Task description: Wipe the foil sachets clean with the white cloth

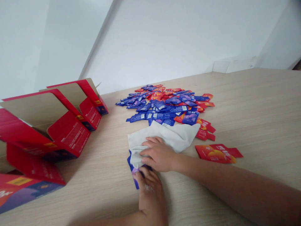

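Note:
A white cloth [172,135] is spread over the upper part of a blue and purple pouch [134,175] that lies on the table. My right hand [160,155] presses on the cloth with its fingers bent into the fabric. Just below it, my left hand [149,185] grips the near part of the pouch, thumb and fingers holding it down. The cloth and my fingers hide most of this pouch. To the right of my hands lies a single red and orange pouch [216,153], flat on the table.
Beyond the cloth is a large heap of blue pouches [162,106] and red pouches [157,94]. Several open red cardboard boxes [68,138] stand in a row at the left. A white wall [176,37] borders the far edge of the wooden table [258,119].

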The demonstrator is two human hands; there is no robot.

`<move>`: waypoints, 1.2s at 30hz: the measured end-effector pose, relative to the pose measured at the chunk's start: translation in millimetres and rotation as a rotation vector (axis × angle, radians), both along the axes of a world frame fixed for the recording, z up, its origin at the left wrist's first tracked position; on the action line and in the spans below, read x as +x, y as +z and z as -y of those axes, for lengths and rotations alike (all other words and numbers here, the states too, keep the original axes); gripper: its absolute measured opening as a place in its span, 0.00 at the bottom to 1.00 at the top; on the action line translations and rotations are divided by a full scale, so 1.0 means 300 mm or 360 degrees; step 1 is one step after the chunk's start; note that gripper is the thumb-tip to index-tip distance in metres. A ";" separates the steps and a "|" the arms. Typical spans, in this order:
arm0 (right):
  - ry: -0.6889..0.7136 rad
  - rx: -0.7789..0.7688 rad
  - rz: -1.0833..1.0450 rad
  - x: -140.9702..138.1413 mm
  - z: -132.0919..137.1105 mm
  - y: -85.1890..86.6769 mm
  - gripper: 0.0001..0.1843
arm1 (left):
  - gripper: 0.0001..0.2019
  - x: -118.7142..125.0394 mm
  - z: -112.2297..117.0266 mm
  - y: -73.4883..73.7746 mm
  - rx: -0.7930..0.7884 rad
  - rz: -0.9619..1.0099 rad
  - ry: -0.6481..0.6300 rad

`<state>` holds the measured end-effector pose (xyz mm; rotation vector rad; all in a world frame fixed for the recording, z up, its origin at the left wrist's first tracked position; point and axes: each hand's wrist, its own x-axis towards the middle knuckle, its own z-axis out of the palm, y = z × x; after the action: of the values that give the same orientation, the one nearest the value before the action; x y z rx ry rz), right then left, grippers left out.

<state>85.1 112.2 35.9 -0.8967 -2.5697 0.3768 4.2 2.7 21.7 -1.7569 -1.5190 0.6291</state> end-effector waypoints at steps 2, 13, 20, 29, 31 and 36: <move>-0.0056 0.0001 0.0016 0.001 -0.002 0.000 0.20 | 0.20 -0.001 0.001 0.002 -0.0044 0.0007 0.0001; 0.0299 -0.0085 -0.0042 0.013 -0.002 0.008 0.21 | 0.20 -0.016 0.008 -0.033 0.0117 0.0006 -0.0048; 0.0093 -0.0076 -0.0016 0.004 -0.001 0.007 0.22 | 0.20 -0.010 0.001 -0.025 0.0114 0.0042 -0.0042; 0.0401 -0.0086 -0.0068 0.017 -0.008 0.001 0.21 | 0.19 -0.025 0.007 -0.055 0.0177 0.0025 -0.0100; 0.0347 -0.0087 -0.0061 0.014 -0.006 0.001 0.21 | 0.19 -0.023 0.007 -0.050 0.0163 0.0013 -0.0075; 0.0132 -0.0090 -0.0028 0.004 -0.003 0.005 0.22 | 0.20 -0.011 0.003 -0.032 0.0083 0.0039 -0.0014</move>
<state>86.3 113.1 37.4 -0.8046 -2.5973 0.4817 0.9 1.8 12.2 -1.7372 -1.5299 0.5605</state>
